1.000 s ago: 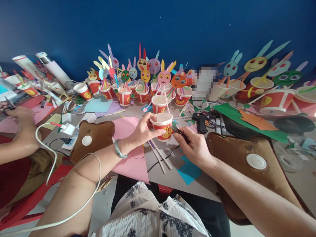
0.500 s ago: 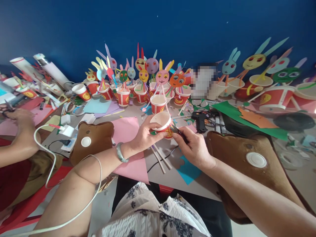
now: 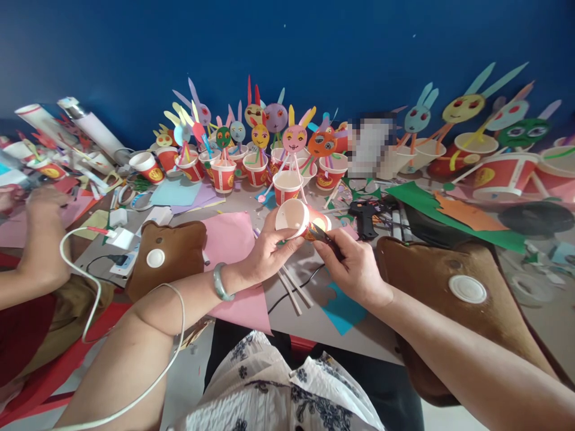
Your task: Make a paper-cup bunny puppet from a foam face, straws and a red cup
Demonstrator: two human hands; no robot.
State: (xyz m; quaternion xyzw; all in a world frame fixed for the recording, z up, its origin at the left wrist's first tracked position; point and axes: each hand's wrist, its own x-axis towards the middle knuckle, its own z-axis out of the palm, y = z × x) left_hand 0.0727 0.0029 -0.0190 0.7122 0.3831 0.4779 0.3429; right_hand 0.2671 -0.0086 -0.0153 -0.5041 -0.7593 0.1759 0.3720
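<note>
My left hand (image 3: 277, 242) is wrapped round a red and white paper cup (image 3: 320, 222), which lies tipped on its side with its open rim toward the left. Closed round a black-handled blade (image 3: 324, 237), my right hand (image 3: 354, 260) brings the tip against the cup's side. Whether the blade is a knife or scissors I cannot tell. Below the cup, white paper sticks (image 3: 296, 290) lie on the table beside a pink paper sheet (image 3: 236, 239) and a blue paper scrap (image 3: 345, 311).
Behind stand several paper-cup figures (image 3: 287, 185) with rabbit-like heads. A black glue gun (image 3: 363, 218) lies right of my hands. Brown plush cushions (image 3: 173, 257) flank me, and a white cable (image 3: 97, 287) loops over my left arm. At the left, a co-worker's arm (image 3: 45, 245) reaches over the table.
The cup has turned in my left hand from nearly upright to lying on its side, its base now toward the right. The co-worker's hand at the left has moved.
</note>
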